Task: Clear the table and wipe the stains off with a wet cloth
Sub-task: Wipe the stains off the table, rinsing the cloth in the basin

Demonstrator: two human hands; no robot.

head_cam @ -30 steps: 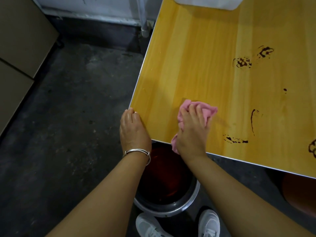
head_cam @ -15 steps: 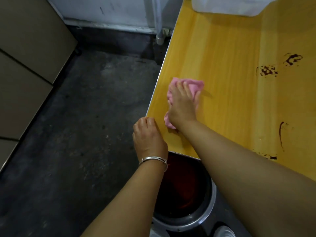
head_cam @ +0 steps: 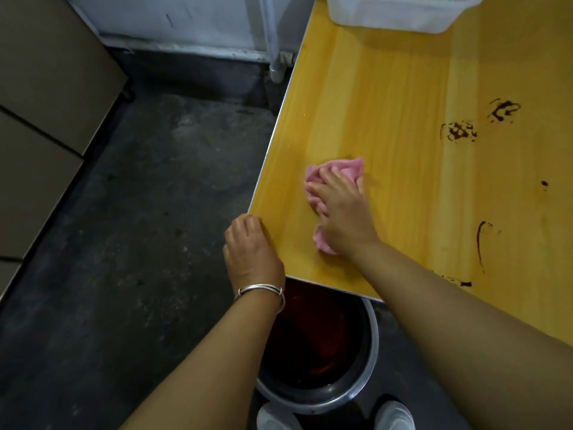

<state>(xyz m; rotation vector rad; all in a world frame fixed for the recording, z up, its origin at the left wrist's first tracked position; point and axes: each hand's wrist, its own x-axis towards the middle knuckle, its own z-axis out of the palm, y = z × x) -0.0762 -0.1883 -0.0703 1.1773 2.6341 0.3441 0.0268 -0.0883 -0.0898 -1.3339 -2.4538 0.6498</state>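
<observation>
My right hand presses a crumpled pink cloth flat on the yellow wooden table, near its left front corner. My left hand, with a silver bangle on the wrist, rests against that corner's edge, fingers curled and holding nothing loose. Dark brown stains mark the table to the right of the cloth, with more farther right and a curved streak nearer the front edge.
A white plastic tub stands at the table's far end. Under the front corner a metal-rimmed bucket holds dark reddish liquid. My white shoes are beside it. Dark concrete floor and a brown cabinet lie to the left.
My right hand slid the pink cloth away from the front edge, then back toward me and a little right. My left hand stayed on the table corner.
</observation>
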